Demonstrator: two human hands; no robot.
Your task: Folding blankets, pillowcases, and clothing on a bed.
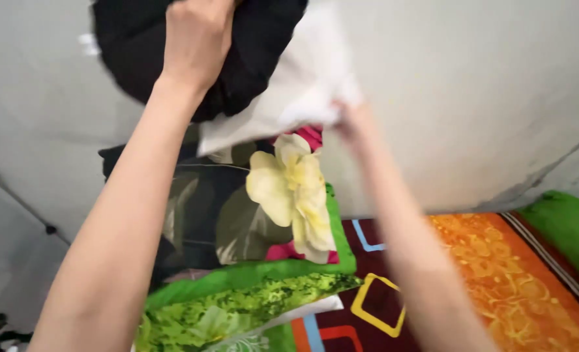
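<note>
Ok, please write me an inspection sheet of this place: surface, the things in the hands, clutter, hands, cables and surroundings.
Surface: bed cover with orange, maroon and framed-square pattern, lower right.
Job's things: black cloth held up high; white cloth beside it, the two overlapping.
Clutter: dark floral pillow with a large cream flower and green border; a green patterned pillow below it; green cushion at the far right.
Hands: left hand grips the black cloth; right hand, blurred, pinches the lower edge of the white cloth.
Cables: a thin dark line with small clips runs along the wall at left; whether it is a cable cannot be told.
Surroundings: plain pale grey wall.
</note>
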